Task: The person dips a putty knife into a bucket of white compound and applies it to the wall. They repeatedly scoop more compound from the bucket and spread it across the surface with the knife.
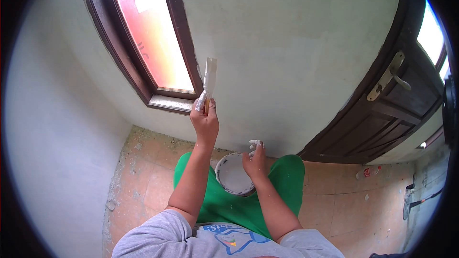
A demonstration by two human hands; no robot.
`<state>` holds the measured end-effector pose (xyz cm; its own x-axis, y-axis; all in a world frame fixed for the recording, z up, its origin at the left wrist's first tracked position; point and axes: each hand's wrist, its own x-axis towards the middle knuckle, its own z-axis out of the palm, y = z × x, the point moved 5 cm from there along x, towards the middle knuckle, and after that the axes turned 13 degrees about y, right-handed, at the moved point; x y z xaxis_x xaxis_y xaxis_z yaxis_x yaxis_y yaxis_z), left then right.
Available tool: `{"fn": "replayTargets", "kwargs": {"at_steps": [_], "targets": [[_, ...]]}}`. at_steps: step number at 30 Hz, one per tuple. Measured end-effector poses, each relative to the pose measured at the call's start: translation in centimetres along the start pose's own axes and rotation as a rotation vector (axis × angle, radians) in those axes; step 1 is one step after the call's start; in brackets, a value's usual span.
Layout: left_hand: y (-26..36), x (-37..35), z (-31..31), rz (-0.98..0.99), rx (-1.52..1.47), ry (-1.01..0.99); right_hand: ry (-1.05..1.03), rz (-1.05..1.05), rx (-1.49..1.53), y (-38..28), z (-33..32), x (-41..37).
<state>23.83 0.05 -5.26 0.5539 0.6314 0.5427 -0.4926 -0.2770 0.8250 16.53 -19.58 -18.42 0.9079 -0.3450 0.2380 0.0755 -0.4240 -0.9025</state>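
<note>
My left hand (pixel 204 117) is raised near the lower corner of the window and closed around the handle of a putty knife (pixel 210 76). Its blade points up in front of the wall and is smeared with pale paste. White paste also coats some fingers of that hand. Low between my knees stands a round bucket (pixel 234 174) of whitish-grey paste. Over its right rim is my right hand (pixel 255 160), fingers loosely bent and apart, white paste on their tips. No tool shows in it.
A dark-framed window (pixel 184 33) borders the pale wall (pixel 287 43) on the left. A dark wooden door (pixel 382 119) with a metal handle (pixel 399 79) is at right. A plastic bottle (pixel 368 172) lies on the tiled floor (pixel 330 210); a dark-handled tool (pixel 420 201) leans farther right.
</note>
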Motion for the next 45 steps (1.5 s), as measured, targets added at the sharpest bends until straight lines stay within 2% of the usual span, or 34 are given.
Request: {"fn": "replayTargets", "kwargs": {"at_steps": [5, 8, 11, 14, 17, 20, 23, 27, 29, 32, 39, 41, 42, 43, 45], "targets": [[2.1, 1.7, 1.2, 0.169, 0.044, 0.068, -0.003, -0.030, 0.006, 1.1, 0.6, 0.0], [4.4, 3.2, 2.8, 0.383, 0.081, 0.158, -0.032, 0.027, 0.012, 0.4, -0.1, 0.1], [5.2, 4.1, 4.0, 0.466, 0.087, 0.237, 0.005, -0.012, -0.009, 1.3, 0.1, 0.2], [5.1, 4.5, 5.1, 0.484, 0.167, 0.189, -0.007, -0.018, 0.002, 0.9, -0.3, 0.2], [3.0, 3.3, 4.9, 0.377, 0.253, 0.075, -0.034, 0.038, 0.023, 0.6, -0.5, 0.4], [1.7, 1.4, 4.2, 0.321, 0.355, -0.009, -0.004, 0.007, 0.046, 0.9, -0.3, 0.4], [0.6, 0.2, 3.0, 0.335, 0.287, 0.009, 0.020, -0.018, 0.025, 1.1, -0.2, 0.3], [2.2, 0.3, 2.3, 0.305, 0.146, 0.094, -0.039, 0.048, 0.045, 0.5, -0.3, 0.2], [4.0, 1.5, 2.6, 0.380, 0.093, 0.156, -0.026, -0.011, 0.035, 1.1, 0.1, 0.1], [6.1, 3.4, 3.9, 0.428, 0.183, 0.092, -0.013, -0.023, 0.005, 1.0, 0.2, 0.0], [2.9, 2.0, 4.2, 0.411, 0.359, -0.042, -0.030, 0.026, 0.052, 0.5, -0.3, 0.3], [1.4, 0.7, 3.1, 0.330, 0.261, -0.035, -0.059, 0.096, 0.064, 0.0, -0.6, 0.2], [-0.5, 0.4, 2.4, 0.247, 0.211, -0.050, -0.058, 0.100, 0.063, 0.5, -0.4, 0.1], [-1.5, -0.1, 1.8, 0.243, 0.211, -0.052, -0.037, 0.053, 0.029, 0.9, -0.1, 0.1], [-2.3, -0.3, 0.4, 0.228, 0.101, 0.082, -0.012, 0.001, -0.008, 1.3, -0.2, 0.1]]}}
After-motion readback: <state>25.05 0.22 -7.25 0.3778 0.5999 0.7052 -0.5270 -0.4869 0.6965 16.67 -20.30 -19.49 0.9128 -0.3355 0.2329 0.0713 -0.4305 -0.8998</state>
